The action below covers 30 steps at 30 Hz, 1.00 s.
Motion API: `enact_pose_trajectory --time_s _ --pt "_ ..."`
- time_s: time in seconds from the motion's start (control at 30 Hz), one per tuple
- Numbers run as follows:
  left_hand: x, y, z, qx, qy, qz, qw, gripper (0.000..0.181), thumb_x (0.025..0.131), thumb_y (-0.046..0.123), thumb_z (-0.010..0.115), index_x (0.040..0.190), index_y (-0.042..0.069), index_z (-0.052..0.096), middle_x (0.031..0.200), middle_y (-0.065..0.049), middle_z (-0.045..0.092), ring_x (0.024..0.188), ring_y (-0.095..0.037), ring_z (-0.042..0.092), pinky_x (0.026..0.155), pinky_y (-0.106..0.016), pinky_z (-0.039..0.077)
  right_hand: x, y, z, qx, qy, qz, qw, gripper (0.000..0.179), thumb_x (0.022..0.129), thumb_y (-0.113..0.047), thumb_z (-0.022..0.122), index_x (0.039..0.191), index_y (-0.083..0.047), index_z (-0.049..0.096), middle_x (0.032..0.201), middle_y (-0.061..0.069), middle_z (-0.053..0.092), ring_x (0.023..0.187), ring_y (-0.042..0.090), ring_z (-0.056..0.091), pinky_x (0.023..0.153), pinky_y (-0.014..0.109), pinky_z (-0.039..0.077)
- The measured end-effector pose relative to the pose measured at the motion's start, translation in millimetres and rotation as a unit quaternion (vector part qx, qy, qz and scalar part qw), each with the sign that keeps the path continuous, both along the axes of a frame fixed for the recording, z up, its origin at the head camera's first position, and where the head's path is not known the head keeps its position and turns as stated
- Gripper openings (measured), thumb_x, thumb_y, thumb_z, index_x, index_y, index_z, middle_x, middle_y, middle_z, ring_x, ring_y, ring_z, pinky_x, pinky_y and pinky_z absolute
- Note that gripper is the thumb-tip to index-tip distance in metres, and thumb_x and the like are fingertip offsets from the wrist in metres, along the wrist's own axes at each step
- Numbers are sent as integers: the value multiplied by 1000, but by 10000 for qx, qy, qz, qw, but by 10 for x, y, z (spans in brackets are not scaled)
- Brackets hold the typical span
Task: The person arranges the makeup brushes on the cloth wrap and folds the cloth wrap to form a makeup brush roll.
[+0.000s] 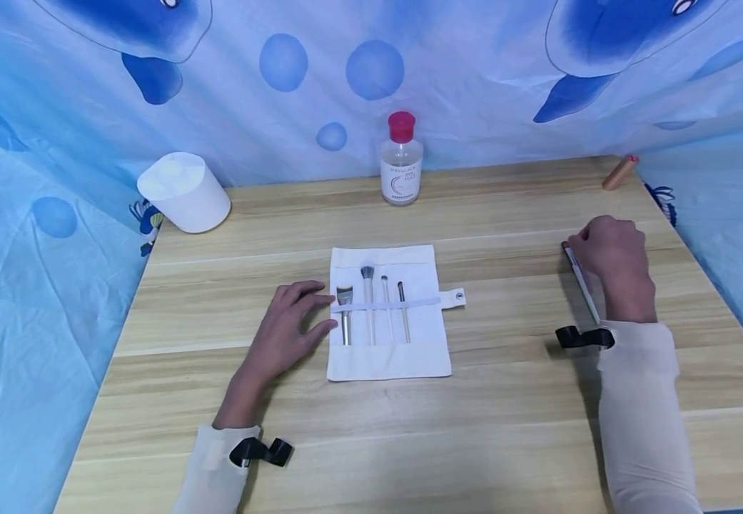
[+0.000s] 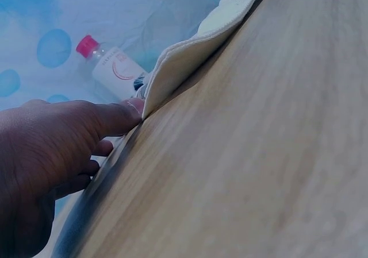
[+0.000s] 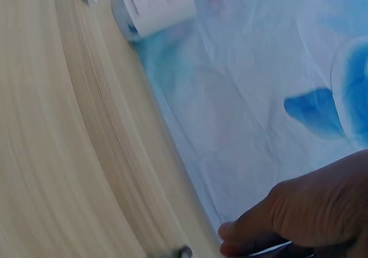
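Note:
In the head view, a white cloth brush roll (image 1: 387, 360) lies spread flat, with several makeup brushes (image 1: 369, 293) tucked under its elastic band. My left hand (image 1: 287, 325) is at the roll's left edge, fingers spread and loosely bent. In the left wrist view its thumb (image 2: 123, 117) touches the cloth edge (image 2: 190, 57). Over the table's right side, my right hand (image 1: 615, 250) has curled fingers and pinches a slim makeup brush (image 1: 581, 282) near its dark end. Only a little of that brush shows beside the right fingertips (image 3: 230, 232) in the right wrist view.
A clear bottle (image 1: 401, 171) with a red cap stands at the table's back edge. The white cylindrical container (image 1: 185, 193) is at the back left corner, and a small brown tube (image 1: 619, 173) lies at the back right. A blue patterned cloth (image 1: 487, 78) hangs behind.

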State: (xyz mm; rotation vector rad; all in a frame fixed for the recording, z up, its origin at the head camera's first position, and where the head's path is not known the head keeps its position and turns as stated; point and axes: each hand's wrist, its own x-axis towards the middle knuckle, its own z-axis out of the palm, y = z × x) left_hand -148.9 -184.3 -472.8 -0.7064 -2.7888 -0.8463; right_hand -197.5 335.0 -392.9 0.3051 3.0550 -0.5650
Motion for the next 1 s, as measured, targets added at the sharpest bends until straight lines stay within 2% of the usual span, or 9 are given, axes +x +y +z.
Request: enact_pose_trajectory --time_s 0.07,0.13,0.2,0.3,0.37,0.5,0.73,1.0 --pt "3 -3 2 1 8 -2 10000 40 90 40 76 125 20 70 143 -1 52 127 -23 43 105 -43 36 2 56 -22 22 -185 -41 9998 38 99 -21 56 75 4 71 68 18 61 62 34 54 52 45 44" --pt "6 -5 3 14 13 -3 10000 40 90 39 76 125 20 71 142 -2 52 127 -24 43 105 -44 36 -7 91 -49 -40 -348 -89 9993 37 99 -24 58 91 9 74 82 25 67 66 36 58 53 46 47" --pt "9 -4 5 35 17 -8 10000 40 90 39 77 124 19 71 142 -2 53 127 -25 43 104 -45 37 -18 97 -79 -122 -476 -161 9987 41 100 -27 60 99 11 73 83 25 68 65 34 58 49 43 45" --pt "12 1 2 64 33 -30 10000 40 89 38 77 124 19 71 142 -3 53 127 -25 44 104 -45 37 -22 99 -114 -199 -628 -223 9976 44 100 -30 60 102 12 73 79 22 67 63 32 57 46 40 44" --pt "11 6 0 59 60 -45 10000 41 89 38 77 124 19 71 142 -3 53 127 -25 44 104 -45 37 -15 103 -128 -223 -703 -225 9970 43 101 -30 59 98 10 73 72 18 64 61 31 55 46 39 43" --pt "12 9 -2 17 91 -52 9999 41 89 39 77 124 19 71 142 -3 53 127 -25 44 104 -46 37 5 127 -134 -196 -663 -151 9975 40 100 -27 59 92 8 73 70 16 63 61 32 54 48 40 43" --pt "12 12 18 -16 12 -18 10000 41 90 39 76 125 18 71 143 -3 52 127 -25 43 105 -45 36 0 101 -98 -126 -634 34 9979 38 99 -26 61 96 9 74 75 18 64 61 31 53 48 39 41" --pt "6 17 23 -50 -25 11 10000 41 90 39 76 125 18 70 143 -3 52 127 -25 43 105 -45 36 -19 -30 -131 -24 -679 261 9973 34 98 -24 61 77 1 70 70 14 58 60 29 49 49 38 40"
